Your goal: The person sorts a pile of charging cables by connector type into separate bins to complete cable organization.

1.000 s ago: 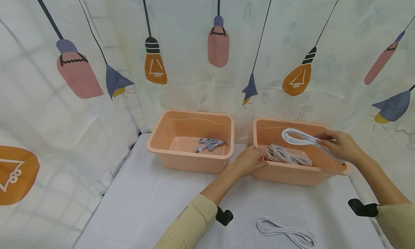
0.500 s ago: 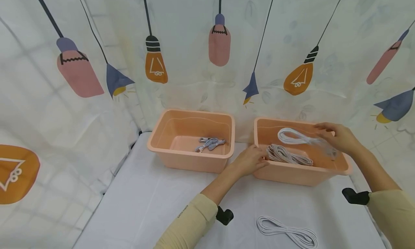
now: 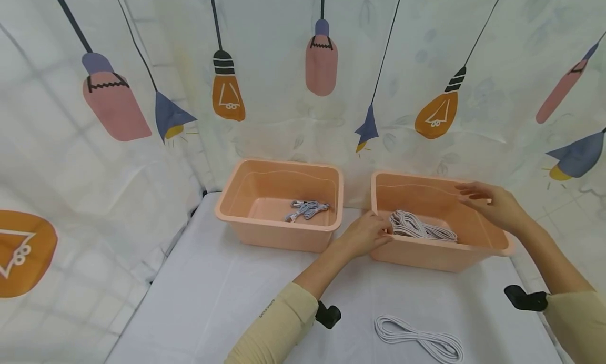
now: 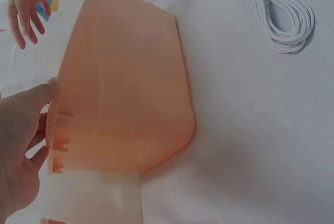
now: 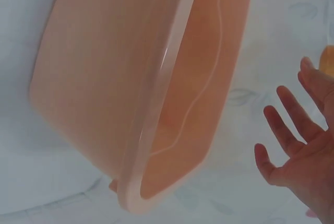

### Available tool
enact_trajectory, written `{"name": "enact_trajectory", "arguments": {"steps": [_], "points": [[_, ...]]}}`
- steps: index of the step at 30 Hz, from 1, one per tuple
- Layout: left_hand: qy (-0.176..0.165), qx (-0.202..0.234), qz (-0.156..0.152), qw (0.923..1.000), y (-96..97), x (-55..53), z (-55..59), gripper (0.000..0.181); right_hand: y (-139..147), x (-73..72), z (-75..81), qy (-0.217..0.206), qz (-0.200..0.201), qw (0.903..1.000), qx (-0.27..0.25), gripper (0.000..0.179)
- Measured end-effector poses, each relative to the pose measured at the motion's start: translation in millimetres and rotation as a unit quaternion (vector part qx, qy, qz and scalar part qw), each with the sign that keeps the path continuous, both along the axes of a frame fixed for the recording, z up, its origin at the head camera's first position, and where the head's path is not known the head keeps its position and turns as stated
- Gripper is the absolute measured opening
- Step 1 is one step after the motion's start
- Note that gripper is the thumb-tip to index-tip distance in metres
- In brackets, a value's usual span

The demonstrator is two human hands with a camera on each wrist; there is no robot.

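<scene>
My left hand [image 3: 366,233] grips the near-left corner of the right peach plastic bin [image 3: 440,256]. The left wrist view shows its thumb on one side of the bin's rim [image 4: 73,51] and its fingers on the other. Over the right end of that bin, my right hand [image 3: 492,206] hovers with nothing in it. Its fingers are spread and slightly bent in the right wrist view, beside the bin's long wall [image 5: 104,67]. Bundled white cables [image 3: 421,228] lie inside the bin, towards its left.
To the left stands a second peach bin [image 3: 279,236] with a thin grey cable [image 3: 307,210] in it. One coiled white cable [image 3: 418,339] lies on the white table [image 3: 227,301] in front. A printed curtain [image 3: 284,138] hangs close behind both bins.
The right hand has let go of a coiled white cable, which fell into the right bin among the others. The fingers have opened. The left hand has stayed on the rim.
</scene>
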State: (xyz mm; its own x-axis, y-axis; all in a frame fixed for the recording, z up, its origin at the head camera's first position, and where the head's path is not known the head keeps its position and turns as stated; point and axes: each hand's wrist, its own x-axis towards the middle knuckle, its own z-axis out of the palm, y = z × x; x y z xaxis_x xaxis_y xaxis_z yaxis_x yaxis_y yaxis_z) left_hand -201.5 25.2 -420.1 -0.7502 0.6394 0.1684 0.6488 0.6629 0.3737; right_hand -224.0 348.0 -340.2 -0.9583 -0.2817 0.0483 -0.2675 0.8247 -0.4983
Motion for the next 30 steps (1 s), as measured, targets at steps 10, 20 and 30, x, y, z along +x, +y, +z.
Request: {"name": "enact_trajectory", "arguments": {"steps": [10, 20, 30], "points": [[0.000, 0.000, -0.004, 1.0000, 0.3, -0.4, 0.8, 0.018, -2, 25.4, -7.3, 0.035, -0.001, 0.9989, -0.032, 0.045], [-0.001, 0.005, -0.003, 1.0000, 0.1, 0.4, 1.9, 0.018, -7, 56.0, -25.1, 0.082, -0.019, 0.9940, -0.070, 0.042], [-0.006, -0.001, 0.000, 1.0000, -0.3, 1.8, 3.1, 0.018, -15, 82.0, -44.8, 0.118, -0.043, 0.9868, -0.103, 0.037]]}}
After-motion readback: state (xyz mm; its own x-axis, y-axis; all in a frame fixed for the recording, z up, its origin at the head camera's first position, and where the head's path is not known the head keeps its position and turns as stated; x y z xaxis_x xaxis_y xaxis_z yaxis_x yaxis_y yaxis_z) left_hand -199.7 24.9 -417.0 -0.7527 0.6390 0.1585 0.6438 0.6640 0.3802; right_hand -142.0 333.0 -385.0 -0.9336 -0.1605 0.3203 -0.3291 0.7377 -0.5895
